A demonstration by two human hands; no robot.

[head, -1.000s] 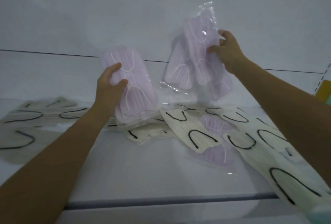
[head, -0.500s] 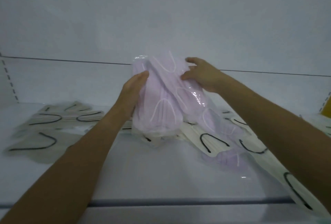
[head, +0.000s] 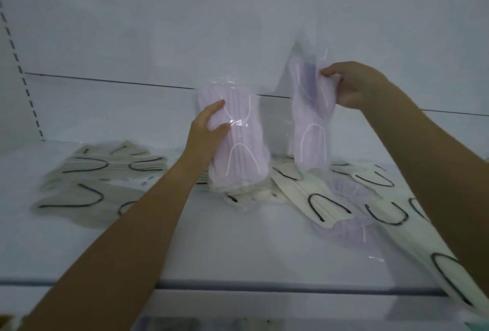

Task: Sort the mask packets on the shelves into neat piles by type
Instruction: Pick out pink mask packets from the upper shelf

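Fingers of the left hand curl round one side of a lilac packet stack, held upright with its lower end down among the cream packets scattered on the shelf. The right hand pinches another lilac packet near its top, upright just beside the stack. Both forearms reach forward, the right wrist higher. These film sleeves look light, floppy and slick, so a grip across the middle seems safest.

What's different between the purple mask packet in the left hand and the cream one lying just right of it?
The lilac packet has white ear loops; the cream packet has black ones. The lilac packet stands upright, gripped by the left hand; the cream packet lies flat in the heap on the shelf. Both are masks sealed in clear plastic.
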